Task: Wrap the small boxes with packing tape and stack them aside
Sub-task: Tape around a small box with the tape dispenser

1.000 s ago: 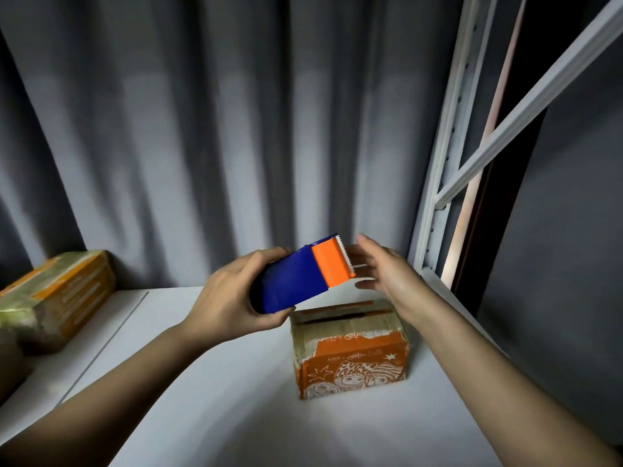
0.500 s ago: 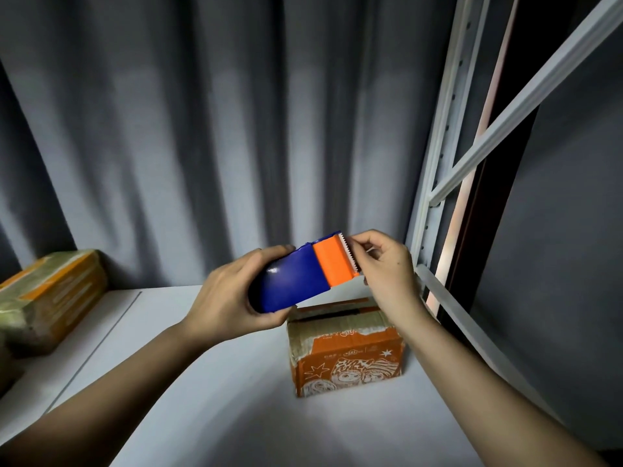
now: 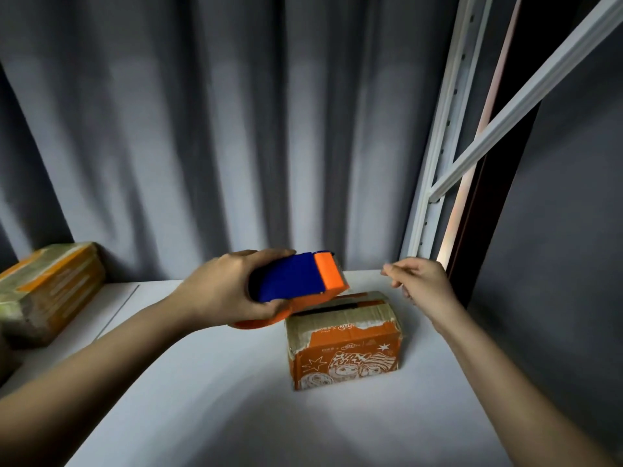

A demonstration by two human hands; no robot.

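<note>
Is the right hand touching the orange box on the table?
Apart. The head view shows the right hand raised above and behind the orange box, bare white table showing between them.

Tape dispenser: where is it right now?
Head view, centre: the tape dispenser is gripped in the left hand, held just above the top left edge of the orange box on the table.

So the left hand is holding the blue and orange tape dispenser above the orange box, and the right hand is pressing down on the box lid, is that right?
Not quite. The right hand isn't on the orange box; the head view shows it raised beside the tape dispenser, fingers pinched. The left hand does hold the dispenser above the box.
</note>
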